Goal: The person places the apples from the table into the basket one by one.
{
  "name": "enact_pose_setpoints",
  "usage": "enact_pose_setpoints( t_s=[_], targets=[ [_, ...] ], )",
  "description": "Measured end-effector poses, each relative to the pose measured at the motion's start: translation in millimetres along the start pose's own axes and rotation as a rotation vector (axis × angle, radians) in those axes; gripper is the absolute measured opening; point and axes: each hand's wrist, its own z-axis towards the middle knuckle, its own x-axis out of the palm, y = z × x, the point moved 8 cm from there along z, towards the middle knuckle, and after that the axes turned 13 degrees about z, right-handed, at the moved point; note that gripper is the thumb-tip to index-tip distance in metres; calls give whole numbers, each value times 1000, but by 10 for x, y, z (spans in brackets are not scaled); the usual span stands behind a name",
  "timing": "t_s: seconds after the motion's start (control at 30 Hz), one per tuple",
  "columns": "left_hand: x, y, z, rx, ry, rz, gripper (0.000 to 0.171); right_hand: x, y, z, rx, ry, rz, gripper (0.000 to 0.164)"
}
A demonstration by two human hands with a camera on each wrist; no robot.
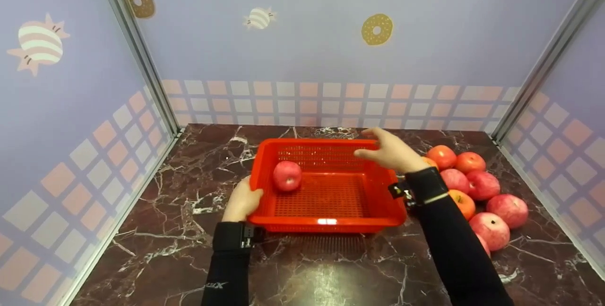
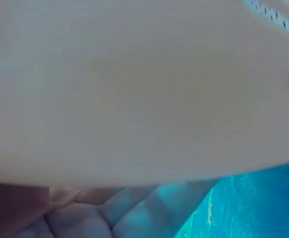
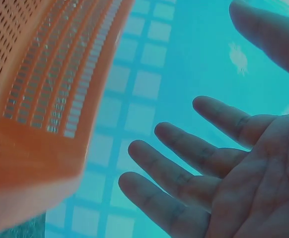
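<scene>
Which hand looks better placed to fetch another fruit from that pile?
Probably the right hand: it holds nothing and is nearer the fruit pile. The left hand grips the opposite side of the red basket.

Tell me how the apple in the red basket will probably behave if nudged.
The apple looks round, so it would likely roll. The red basket has raised walls all round, which should stop a gentle roll. Its skin looks smooth, so a loose grip might slip.
</scene>
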Motion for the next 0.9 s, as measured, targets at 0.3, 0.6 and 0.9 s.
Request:
enact_pose_setpoints(
  t_s=[0.3,0.6,0.9],
  targets=[
    [-8,5,-6,-1,-11,10,43,-376,-323,-259,44,-112,82,70],
    [-20,17,4,-3,-2,16,47,-440,-779,-584,105,-180,143,69],
    [2,1,1,3,2,9,47,-395,-1030,-774,174,-253,113,64]
  ],
)
